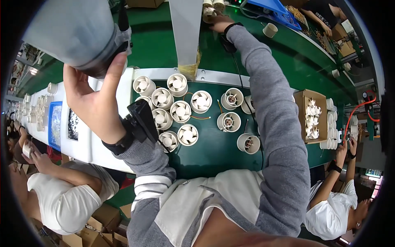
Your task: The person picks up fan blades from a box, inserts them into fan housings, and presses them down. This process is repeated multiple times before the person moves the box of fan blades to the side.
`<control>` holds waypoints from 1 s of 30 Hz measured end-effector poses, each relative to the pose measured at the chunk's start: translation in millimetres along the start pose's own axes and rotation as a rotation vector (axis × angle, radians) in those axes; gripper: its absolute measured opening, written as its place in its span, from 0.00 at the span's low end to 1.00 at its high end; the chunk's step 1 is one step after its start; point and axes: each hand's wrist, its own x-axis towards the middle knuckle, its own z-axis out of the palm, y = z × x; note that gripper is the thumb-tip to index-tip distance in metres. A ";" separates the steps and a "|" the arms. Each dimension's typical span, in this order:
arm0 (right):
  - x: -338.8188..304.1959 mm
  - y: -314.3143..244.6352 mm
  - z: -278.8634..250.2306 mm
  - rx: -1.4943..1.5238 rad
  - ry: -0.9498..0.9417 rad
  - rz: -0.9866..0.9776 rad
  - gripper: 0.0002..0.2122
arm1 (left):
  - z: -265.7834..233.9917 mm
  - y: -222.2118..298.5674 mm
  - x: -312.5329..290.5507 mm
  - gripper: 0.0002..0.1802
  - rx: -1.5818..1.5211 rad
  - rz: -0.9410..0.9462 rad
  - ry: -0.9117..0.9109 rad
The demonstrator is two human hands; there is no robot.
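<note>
My left hand (96,99) is raised at the upper left, its thumb and fingers wrapped round the dark lower part of a large whitish, cloudy container (70,35). The container's top runs out of view, so its exact kind is unclear. My right arm stretches far forward over the green surface. There my right hand (219,22) has its fingers closed on a white cylindrical fan housing (208,16), partly hidden by the hand. Below, on the green mat, stand several white fans with blades (188,135) and several housings with copper-coloured coils inside (228,122).
A grey metal post (185,37) rises between my arms. An open cardboard box (302,117) of white impellers (313,119) stands right, beside stacked housings. A blue tray (54,125) lies left. Co-workers in white shirts sit on both sides. A black cable (240,76) hangs by my right arm.
</note>
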 end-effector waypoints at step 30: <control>-207.7 32.9 -111.0 0.563 -0.605 -0.254 0.16 | -6.3 10.0 -27.0 0.23 0.162 0.067 -0.019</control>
